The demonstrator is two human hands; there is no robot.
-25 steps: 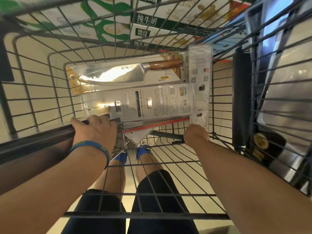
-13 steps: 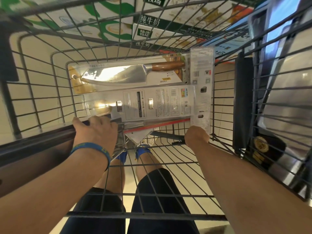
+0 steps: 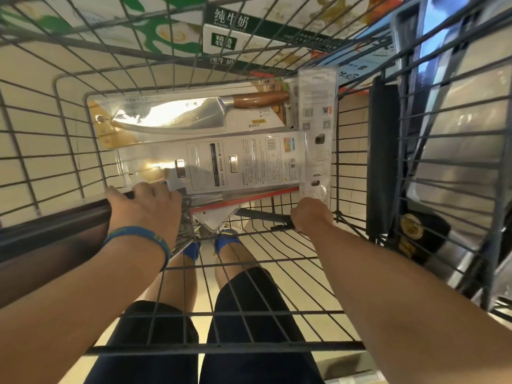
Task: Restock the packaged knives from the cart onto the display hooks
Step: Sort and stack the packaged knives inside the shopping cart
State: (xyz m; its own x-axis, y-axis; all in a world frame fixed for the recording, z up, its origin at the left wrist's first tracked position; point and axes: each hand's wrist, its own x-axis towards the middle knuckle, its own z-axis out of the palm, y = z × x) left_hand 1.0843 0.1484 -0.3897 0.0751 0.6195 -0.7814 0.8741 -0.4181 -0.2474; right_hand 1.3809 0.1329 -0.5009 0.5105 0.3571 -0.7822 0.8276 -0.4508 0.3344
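— Where are my hands right now?

— Both on the cart (image 3: 69,139). My left hand (image 3: 144,214) has its fingers curled over the handle (image 3: 55,225). My right hand (image 3: 311,214) is closed round the same bar further along. Neither holds a pack.

— And the knives?

— Just beyond my fingertips, in the basket. The wooden-handled knife pack (image 3: 194,117) lies farthest out. A second pack (image 3: 235,164) lies between it and my knuckles, showing its printed back. A narrow pack (image 3: 318,128) runs crosswise, its near end just past my right fingers.

— Why hold on like that?

— My guess is I'm steering toward the display, so both hands are for pushing. The packs lie low against the wire, which should keep them from sliding about.

— What's around?

— The cream floor tiles (image 3: 41,106) show through the mesh. The milk cartons (image 3: 230,31) are stacked ahead of the cart. The shiny metal goods (image 3: 457,176) crowd close beside my right hand. No hooks are in view, so I cannot tell how near the display is.
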